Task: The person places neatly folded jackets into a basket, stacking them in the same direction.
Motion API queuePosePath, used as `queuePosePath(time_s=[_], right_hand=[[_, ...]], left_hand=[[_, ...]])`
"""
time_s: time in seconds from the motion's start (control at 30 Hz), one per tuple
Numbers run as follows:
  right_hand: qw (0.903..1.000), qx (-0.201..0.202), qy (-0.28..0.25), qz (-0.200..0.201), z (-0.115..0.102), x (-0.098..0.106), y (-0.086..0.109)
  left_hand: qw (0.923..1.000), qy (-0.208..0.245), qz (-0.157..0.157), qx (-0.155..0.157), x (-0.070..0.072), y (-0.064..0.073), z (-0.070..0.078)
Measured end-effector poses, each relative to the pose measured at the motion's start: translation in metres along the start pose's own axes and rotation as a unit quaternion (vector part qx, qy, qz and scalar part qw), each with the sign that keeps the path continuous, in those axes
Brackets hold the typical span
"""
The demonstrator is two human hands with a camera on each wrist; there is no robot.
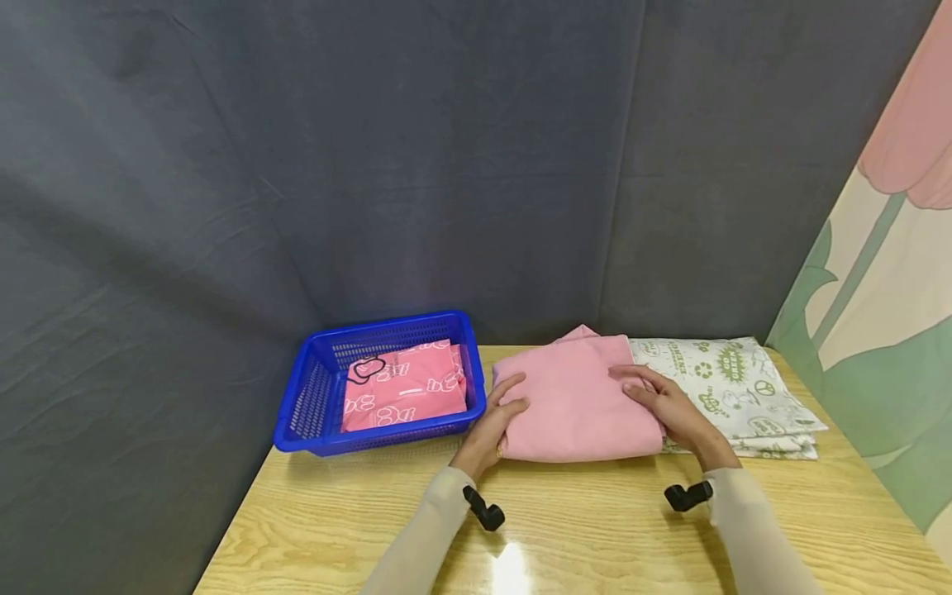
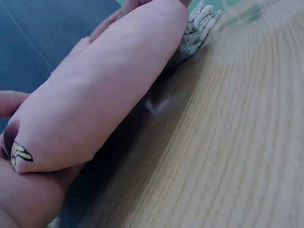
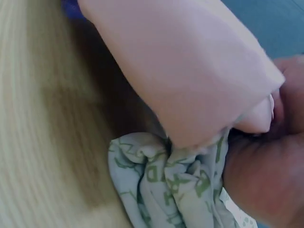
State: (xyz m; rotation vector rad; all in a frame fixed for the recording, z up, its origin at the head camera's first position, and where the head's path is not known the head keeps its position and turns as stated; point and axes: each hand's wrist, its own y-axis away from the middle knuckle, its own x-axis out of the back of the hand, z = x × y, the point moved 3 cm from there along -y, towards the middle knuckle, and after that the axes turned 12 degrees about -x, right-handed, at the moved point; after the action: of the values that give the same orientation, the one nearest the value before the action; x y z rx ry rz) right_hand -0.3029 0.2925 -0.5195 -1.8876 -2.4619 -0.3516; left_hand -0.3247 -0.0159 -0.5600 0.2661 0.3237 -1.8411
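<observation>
A folded pink cloth (image 1: 573,405) is held between my two hands, slightly above the table, with a shadow under its near edge in the left wrist view. My left hand (image 1: 487,426) grips its left side, some fingers over the top and others tucked below. On the opposite side my right hand (image 1: 673,409) grips the cloth, part of the hand hidden beneath it. A small yellow and black print (image 2: 21,154) shows at the cloth's left end. Right beside the cloth lies a folded white cloth with green print (image 1: 721,388), partly covered by the pink one.
At the left stands a blue plastic basket (image 1: 297,446), holding a folded pink garment with white print (image 1: 405,392) and a dark cord (image 1: 366,370). A dark grey curtain (image 1: 461,165) hangs behind the wooden table (image 1: 587,529). A floral-patterned wall (image 1: 885,330) borders the right.
</observation>
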Motion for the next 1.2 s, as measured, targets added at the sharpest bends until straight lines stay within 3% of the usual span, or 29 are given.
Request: queuePosePath(time_s=[0.13,0.23,0.37,0.47,0.63,0.73,0.83,1.0,1.1,1.2], right_hand=[[0.9985,-0.034,-0.041,-0.015,0.0,0.006,0.004],[0.997,-0.042,-0.061,-0.021,-0.003,0.009,0.008],[0.9933,-0.044,-0.101,-0.034,-0.008,0.012,0.012],[0.9876,-0.029,-0.147,-0.049,-0.012,0.016,0.015],[0.9678,0.013,-0.219,-0.124,-0.019,0.021,0.019],[0.961,0.02,-0.215,-0.173,-0.026,0.021,0.022],[0.9693,0.014,-0.179,-0.168,-0.033,0.021,0.023],[0.9948,-0.013,-0.069,-0.074,-0.042,0.019,0.021],[0.9985,-0.027,-0.033,-0.036,-0.047,0.016,0.02],[0.9987,-0.021,-0.035,-0.032,-0.052,0.013,0.019]], left_hand=[[0.9999,-0.007,-0.008,-0.012,-0.005,0.002,0.003],[0.9993,-0.026,0.003,-0.028,-0.008,0.003,0.005],[0.9981,-0.044,0.016,-0.04,-0.014,0.005,0.008],[0.998,-0.043,0.008,-0.045,-0.021,0.006,0.012],[0.9962,-0.038,-0.003,-0.078,-0.033,0.004,0.028],[0.9957,-0.034,-0.006,-0.086,-0.035,0.002,0.039],[0.9958,-0.034,-0.012,-0.084,-0.033,0.0,0.046],[0.9961,-0.016,-0.025,-0.083,-0.029,-0.002,0.055],[0.996,-0.009,-0.032,-0.083,-0.028,-0.002,0.061],[0.9953,-0.001,-0.039,-0.088,-0.026,-0.002,0.07]])
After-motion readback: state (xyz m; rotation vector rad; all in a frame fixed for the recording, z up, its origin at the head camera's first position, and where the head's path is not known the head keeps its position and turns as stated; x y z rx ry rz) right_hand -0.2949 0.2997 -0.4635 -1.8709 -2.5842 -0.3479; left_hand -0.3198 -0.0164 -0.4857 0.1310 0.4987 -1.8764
